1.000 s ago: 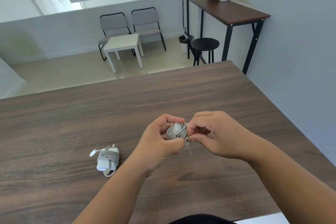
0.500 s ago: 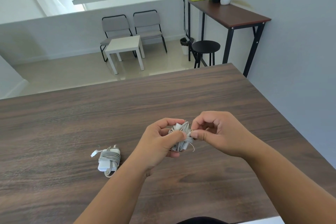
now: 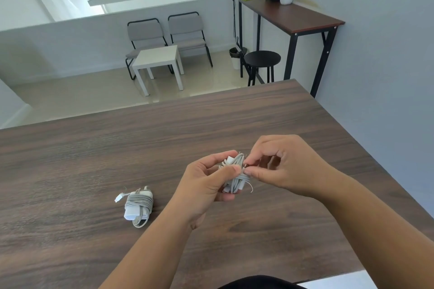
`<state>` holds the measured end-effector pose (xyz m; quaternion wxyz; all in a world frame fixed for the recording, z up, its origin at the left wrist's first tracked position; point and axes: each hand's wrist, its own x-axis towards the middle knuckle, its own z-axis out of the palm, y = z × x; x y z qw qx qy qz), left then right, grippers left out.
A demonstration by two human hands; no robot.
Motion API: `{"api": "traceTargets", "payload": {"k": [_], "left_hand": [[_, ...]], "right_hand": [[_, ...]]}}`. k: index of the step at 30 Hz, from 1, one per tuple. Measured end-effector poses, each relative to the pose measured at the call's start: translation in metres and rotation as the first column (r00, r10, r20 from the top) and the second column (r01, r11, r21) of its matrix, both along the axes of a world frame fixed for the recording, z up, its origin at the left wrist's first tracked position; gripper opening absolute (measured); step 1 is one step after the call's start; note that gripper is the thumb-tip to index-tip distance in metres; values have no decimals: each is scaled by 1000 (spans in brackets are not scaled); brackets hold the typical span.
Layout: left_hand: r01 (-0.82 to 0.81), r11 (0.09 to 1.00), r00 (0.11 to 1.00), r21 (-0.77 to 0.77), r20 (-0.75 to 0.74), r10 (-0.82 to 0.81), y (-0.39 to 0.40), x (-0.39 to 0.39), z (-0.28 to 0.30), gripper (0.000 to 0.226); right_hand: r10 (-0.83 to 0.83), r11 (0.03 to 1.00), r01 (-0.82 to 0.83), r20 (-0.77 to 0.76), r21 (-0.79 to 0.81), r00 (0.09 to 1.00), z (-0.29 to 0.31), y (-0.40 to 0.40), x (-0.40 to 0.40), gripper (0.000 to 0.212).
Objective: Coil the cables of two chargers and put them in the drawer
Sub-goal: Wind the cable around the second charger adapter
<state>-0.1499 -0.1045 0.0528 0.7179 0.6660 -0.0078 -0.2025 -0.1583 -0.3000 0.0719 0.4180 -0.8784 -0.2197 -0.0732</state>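
Nearest the camera, two bare forearms reach out over the dark wood desk [image 3: 70,159]. The left hand [image 3: 206,183] curls round a white charger [image 3: 234,175] wrapped in its grey cable, thumb pressed across the bundle, holding it just above the desk. The right hand [image 3: 286,166] pinches the cable's end against the bundle between thumb and forefinger, the other fingers curled. A short loose end sticks out below the bundle. To the left, well apart from the hands, a second charger [image 3: 138,205] lies on the desk, its cable already wound round it and its plug end poking out. Beyond the desk stand a white side table [image 3: 159,58], two grey chairs [image 3: 164,35] and a black stool [image 3: 261,58].
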Motion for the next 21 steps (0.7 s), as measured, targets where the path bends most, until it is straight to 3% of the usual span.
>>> {"api": "traceTargets", "payload": {"k": [6, 15, 21], "left_hand": [[46, 999, 998, 20, 35, -46, 1, 1, -2, 31], [75, 996, 987, 58, 139, -82, 5, 8, 5, 41], [70, 996, 986, 62, 145, -78, 9, 6, 2, 41]], "right_hand": [[80, 997, -78, 63, -26, 995, -3, 1, -2, 8], [34, 997, -48, 206, 64, 978, -9, 5, 0, 8], [9, 996, -26, 180, 90, 984, -18, 7, 1, 8]]}}
